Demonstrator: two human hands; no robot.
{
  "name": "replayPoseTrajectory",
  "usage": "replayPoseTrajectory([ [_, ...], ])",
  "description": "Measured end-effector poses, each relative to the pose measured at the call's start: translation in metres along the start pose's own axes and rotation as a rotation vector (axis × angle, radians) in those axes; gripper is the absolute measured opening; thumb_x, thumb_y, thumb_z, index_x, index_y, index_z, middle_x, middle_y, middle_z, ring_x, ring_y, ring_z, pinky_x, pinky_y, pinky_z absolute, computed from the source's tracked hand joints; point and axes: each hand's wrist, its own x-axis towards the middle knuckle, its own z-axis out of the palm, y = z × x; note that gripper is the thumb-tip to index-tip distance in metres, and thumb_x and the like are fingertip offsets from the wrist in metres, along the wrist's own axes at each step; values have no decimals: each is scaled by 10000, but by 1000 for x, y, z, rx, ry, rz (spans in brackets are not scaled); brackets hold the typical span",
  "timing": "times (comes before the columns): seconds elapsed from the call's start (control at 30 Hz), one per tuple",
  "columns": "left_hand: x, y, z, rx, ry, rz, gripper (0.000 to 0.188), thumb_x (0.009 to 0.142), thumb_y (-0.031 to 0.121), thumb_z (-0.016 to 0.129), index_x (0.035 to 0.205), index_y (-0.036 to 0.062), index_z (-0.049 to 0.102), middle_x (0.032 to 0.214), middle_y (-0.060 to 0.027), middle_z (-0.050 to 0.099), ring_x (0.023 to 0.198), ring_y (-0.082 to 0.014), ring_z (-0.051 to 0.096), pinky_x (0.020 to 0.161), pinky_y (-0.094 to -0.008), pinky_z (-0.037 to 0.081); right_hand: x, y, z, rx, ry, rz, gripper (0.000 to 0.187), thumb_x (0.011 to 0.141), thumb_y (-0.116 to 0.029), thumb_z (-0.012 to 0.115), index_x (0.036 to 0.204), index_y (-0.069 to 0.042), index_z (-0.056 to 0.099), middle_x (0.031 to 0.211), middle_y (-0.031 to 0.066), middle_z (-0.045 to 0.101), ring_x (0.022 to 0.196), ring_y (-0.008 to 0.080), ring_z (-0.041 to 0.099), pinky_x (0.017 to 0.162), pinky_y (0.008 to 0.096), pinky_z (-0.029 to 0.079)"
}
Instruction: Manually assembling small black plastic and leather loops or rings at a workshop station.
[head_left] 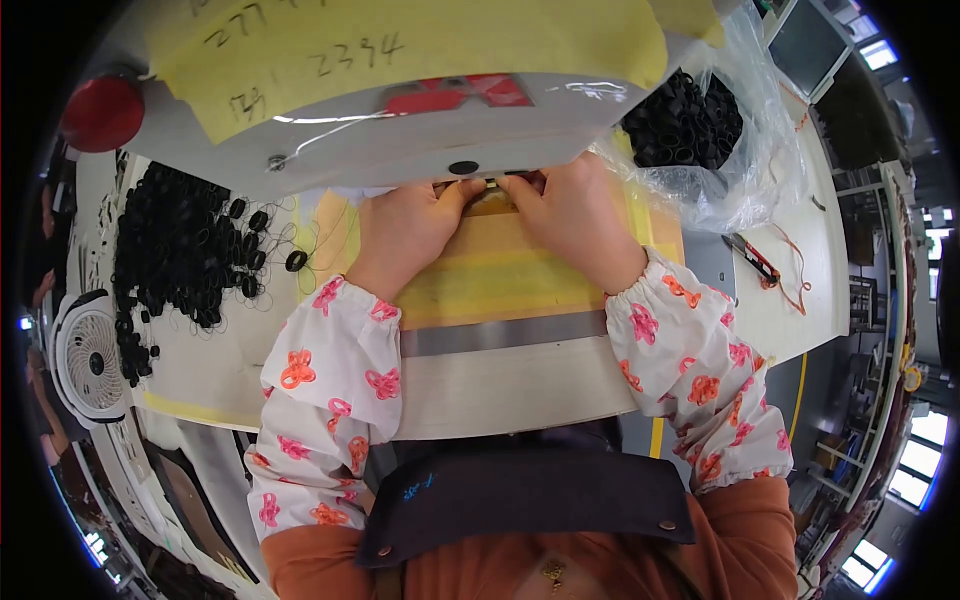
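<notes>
My left hand and my right hand meet under the front of a light grey sewing machine. Thumbs and fingers are pinched, the fingertips a little apart. A small black piece shows in part at the fingertips; the machine and my fingers hide the rest, so its full shape cannot be made out. Both wrists rest over a bed covered in yellow tape. Left of my left hand lies a heap of black loops, with loose threads trailing from some of them.
A clear plastic bag with more black loops stands at the back right. Orange-handled snips and a thin brown strip lie on the right of the table. A white fan is at the left edge. A red knob juts from the machine.
</notes>
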Motion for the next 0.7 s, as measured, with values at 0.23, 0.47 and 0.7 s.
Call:
replayPoseTrajectory([
  [0.23, -3, -4, -3, -49, -9, 43, 226, 774, 325, 573, 849, 134, 668, 754, -53, 643, 673, -230, 601, 593, -326, 448, 3, -8, -2, -44, -54, 66, 76, 678, 13, 591, 675, 20, 515, 616, 155, 550, 578, 308, 548, 515, 366, 431],
  [0.47, -4, -1, 2, -32, -52, -26, 250, 788, 277, 606, 885, 53, 657, 723, -59, 649, 629, -116, 574, 598, -247, 427, -1, -3, -4, -49, -43, 67, 78, 670, 1, 593, 653, 21, 519, 608, 160, 555, 565, 309, 547, 510, 363, 432],
  [0.7, 4, 5, 6, -48, -58, -34, 244, 790, 340, 556, 878, 140, 663, 712, -53, 641, 638, -217, 602, 567, -303, 443, 4, 9, -6, 8, -18, 30, 73, 675, -13, 588, 657, 25, 529, 615, 163, 560, 575, 312, 552, 520, 363, 436],
])
